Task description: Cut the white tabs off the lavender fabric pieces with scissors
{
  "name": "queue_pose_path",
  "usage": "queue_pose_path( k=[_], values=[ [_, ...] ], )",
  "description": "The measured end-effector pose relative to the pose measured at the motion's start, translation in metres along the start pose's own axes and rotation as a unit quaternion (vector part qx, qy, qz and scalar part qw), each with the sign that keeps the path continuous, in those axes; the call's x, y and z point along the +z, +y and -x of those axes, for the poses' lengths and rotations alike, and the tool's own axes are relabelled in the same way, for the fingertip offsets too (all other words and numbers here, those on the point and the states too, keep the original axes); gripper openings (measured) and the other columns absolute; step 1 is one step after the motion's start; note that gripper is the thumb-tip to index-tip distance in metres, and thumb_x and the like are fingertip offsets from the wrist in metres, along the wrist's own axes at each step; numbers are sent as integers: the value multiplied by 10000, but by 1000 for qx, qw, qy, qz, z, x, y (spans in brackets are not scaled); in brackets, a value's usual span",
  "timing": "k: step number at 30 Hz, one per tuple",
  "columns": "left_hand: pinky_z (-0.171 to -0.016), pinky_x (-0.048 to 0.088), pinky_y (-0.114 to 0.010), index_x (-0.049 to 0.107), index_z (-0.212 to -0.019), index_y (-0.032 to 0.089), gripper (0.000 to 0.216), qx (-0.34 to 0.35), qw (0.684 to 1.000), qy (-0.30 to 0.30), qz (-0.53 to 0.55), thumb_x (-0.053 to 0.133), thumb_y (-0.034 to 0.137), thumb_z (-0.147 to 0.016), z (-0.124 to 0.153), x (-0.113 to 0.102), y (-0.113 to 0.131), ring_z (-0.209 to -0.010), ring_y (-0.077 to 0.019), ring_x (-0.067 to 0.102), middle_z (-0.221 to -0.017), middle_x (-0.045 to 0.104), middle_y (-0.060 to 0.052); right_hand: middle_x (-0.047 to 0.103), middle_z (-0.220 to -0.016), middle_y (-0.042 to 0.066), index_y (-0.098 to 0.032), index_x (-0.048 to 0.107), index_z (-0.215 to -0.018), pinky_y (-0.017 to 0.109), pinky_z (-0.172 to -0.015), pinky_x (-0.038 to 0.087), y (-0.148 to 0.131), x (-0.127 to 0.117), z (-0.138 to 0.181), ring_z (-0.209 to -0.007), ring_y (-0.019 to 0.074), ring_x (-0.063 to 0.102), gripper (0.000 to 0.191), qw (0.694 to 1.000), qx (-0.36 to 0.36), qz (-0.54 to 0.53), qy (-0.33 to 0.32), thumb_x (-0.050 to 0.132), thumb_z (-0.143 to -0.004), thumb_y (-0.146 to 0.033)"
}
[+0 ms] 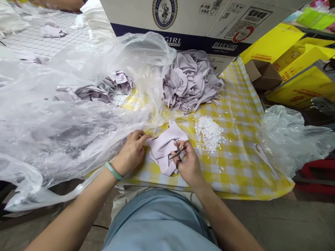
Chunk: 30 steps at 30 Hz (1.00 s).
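A pale lilac piece of fabric (165,143) lies crumpled on the checked tablecloth in front of me. My left hand (132,151), with a green bangle at its wrist, pinches the fabric's left corner between thumb and fingers. In my right hand (190,164) is a pair of scissors (180,150), its blades pointing left over the fabric, slightly parted. Right of the fabric sits a heap of small white snippets (209,134). Behind it rises a large pile of similar lilac pieces (191,80).
Clear plastic sheeting (78,129) covers the left side, with more lilac fabric under it. A large beer carton (193,21) stands at the back. On the right are yellow boxes (298,80) and a clear plastic bag (290,139) over the edge of the yellow checked tablecloth (243,153).
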<state>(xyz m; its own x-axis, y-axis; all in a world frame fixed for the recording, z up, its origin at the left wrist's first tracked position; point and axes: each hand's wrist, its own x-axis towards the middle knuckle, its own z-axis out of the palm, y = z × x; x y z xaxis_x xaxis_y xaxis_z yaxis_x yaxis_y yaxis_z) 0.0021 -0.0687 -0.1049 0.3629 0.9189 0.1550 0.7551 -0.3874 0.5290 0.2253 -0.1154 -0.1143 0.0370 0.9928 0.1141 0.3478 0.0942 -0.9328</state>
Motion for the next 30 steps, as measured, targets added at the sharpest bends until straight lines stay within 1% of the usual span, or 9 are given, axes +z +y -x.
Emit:
queue_pose_path(
  k=[2,7,12,14,18,21,23,26,30],
  values=[
    [-979,435,-529,661,-1129,174,431,7,1000,6,10,448,28,-784,-3,3,0,-1084,-321,516,-1191,552,-157,654,-1069,32,-246,517,-963,348,-888,506,2,-2,-3,-993,195,649,265,1000,-1,16,1,623,-755,-121],
    [-931,450,-495,602,-777,169,111,5,997,35,75,538,194,-864,-14,5,9,-984,-292,540,-1010,601,-143,649,-1061,41,-244,529,-997,371,-889,513,-4,0,-3,-982,204,637,263,998,-27,55,33,644,-777,-155],
    [-737,518,-307,513,-850,184,154,-10,977,23,213,488,297,-952,-10,-14,36,-781,-163,595,-829,604,-44,620,-1110,76,-231,518,-1146,386,-909,511,-21,18,2,-1009,225,606,442,992,-98,79,21,723,-755,-223],
    [-641,499,-259,522,-883,177,186,-53,941,-12,334,493,341,-966,-8,-25,45,-683,-132,579,-752,592,-16,639,-1061,65,-229,542,-1072,375,-884,517,-24,22,-3,-975,219,620,337,995,-90,49,19,676,-765,-191],
    [-482,337,-185,555,-863,160,256,-176,817,-60,547,615,404,-914,-9,-41,52,-505,-66,427,-609,503,40,635,-894,14,-242,497,-869,304,-770,530,-28,16,-23,-822,168,642,125,996,-17,-84,17,589,-808,-181],
    [-441,227,-164,572,-862,155,279,-226,756,-72,609,708,398,-847,-11,-49,53,-455,-39,325,-567,453,61,634,-939,11,-259,451,-880,303,-822,526,-38,13,-29,-908,173,647,214,990,-36,-132,-26,641,-797,-205],
    [-432,218,-165,584,-879,152,292,-237,737,-80,628,739,391,-815,-12,-53,55,-448,-37,308,-575,476,52,643,-1047,31,-264,443,-894,326,-876,513,-43,20,-26,-994,195,635,316,991,-70,-101,-57,701,-733,-179],
    [-426,240,-171,595,-886,157,289,-226,762,-70,604,726,406,-817,-13,-62,57,-457,-42,320,-606,481,45,648,-984,26,-257,449,-849,311,-770,517,-48,30,-21,-858,181,629,282,994,-61,-77,-49,663,-706,-142],
    [-496,351,-192,646,-907,173,206,-146,894,-73,418,692,363,-842,-7,-74,55,-573,-85,439,-719,549,8,576,-788,-30,-243,453,-793,236,-563,446,-59,16,-37,-622,112,527,218,978,36,-198,-56,639,-693,-190]
  ],
)
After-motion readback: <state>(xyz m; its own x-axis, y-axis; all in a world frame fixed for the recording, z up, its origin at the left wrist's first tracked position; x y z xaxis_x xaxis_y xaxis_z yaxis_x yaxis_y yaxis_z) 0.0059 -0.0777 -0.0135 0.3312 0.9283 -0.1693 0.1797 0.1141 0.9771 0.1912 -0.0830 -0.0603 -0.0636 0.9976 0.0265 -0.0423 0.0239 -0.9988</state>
